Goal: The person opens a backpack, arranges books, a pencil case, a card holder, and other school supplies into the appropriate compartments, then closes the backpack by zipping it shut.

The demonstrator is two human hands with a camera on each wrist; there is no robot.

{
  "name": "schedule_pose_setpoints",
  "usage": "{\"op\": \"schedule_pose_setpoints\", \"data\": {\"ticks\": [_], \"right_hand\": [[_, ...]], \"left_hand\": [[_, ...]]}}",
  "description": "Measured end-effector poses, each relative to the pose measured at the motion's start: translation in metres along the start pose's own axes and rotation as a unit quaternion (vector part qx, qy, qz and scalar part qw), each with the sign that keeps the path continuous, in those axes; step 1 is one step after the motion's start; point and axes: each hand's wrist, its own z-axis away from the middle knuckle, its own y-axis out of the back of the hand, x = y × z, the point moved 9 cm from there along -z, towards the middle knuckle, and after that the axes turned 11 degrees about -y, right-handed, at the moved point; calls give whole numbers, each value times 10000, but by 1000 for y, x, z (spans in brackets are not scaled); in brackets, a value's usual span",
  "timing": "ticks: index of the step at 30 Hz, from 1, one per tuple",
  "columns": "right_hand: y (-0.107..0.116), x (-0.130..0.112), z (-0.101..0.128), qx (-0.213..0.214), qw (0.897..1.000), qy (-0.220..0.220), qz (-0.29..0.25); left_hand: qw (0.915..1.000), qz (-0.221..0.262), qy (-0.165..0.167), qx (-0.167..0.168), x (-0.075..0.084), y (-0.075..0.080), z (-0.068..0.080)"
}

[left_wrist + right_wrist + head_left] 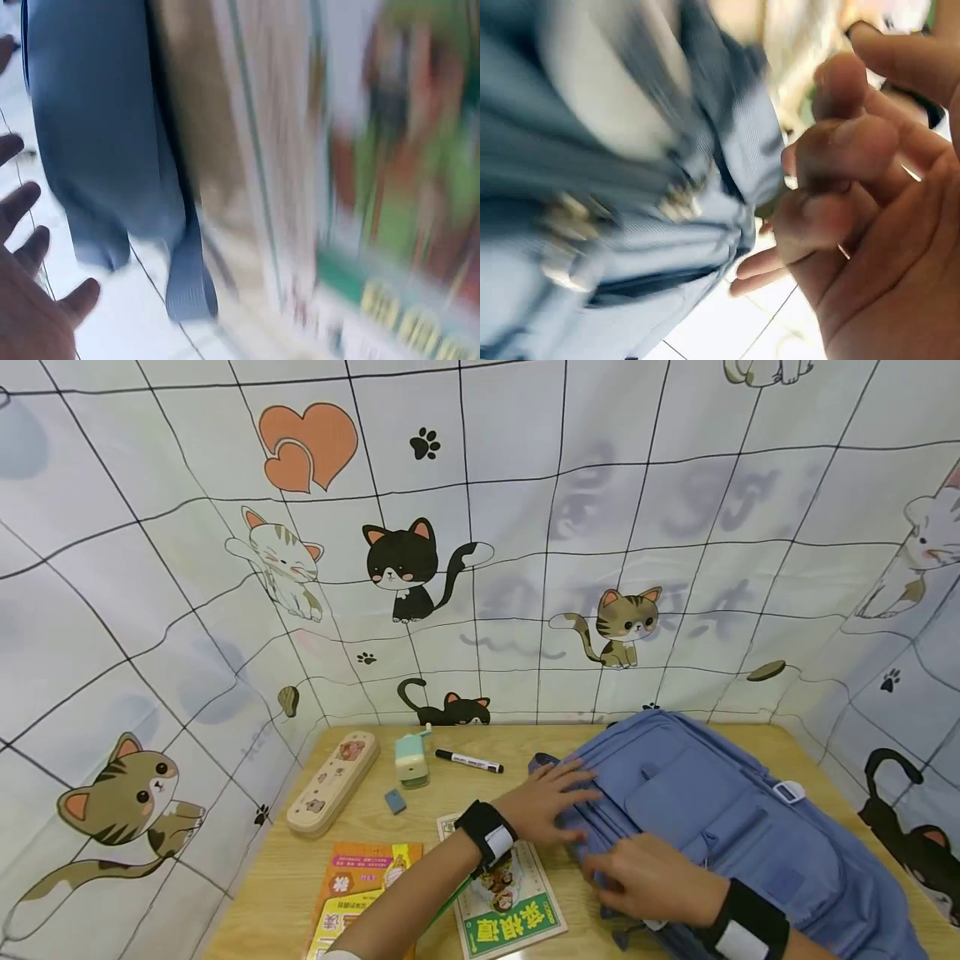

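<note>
A blue fabric backpack (720, 827) lies flat on the light wooden desk (525, 752), its long axis running from the far middle of the desk toward the near right corner — everything else sits to its left. Farthest from the backpack on that side is a long cream pencil case with bear pictures (333, 782); nearer come a mint-green pencil sharpener (412, 761), a small blue-grey eraser (395, 801) and a black marker pen with a white barrel (469, 761). Nearer the camera, an orange booklet (360, 893) and a green-edged illustrated booklet (510, 902) lie flat, the green one reaching to the backpack's left edge. The left hand (551, 802) rests on the backpack's left edge with fingers spread nearly straight, its grip holding nothing. The right hand (648, 877) lies just beside it on the near edge of the bag, fingers curled toward the fabric; whether they pinch a zip pull or a fold I cannot tell — the right wrist view is blurred. Both hands are about equally near the bag. White cloth with a black grid and cartoon cats (405, 568) walls in the desk.
</note>
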Motion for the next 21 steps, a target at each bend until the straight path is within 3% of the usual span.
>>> {"op": "schedule_pose_setpoints", "data": {"ticks": [4,9,15,21], "right_hand": [[-19,-7,29,42,9975,-120,695],[-33,-7,47,188,9954,-360,863],[-29,-15,60,1065,9855,-131,1317],[-28,-19,73,1199,9803,-201,1559]], "left_hand": [[9974,-240,-579,341,31,-7,1],[9913,98,-1038,804,64,-6,14],[9919,103,-961,826,73,-10,19],[9944,-89,-904,548,77,-17,14]]}}
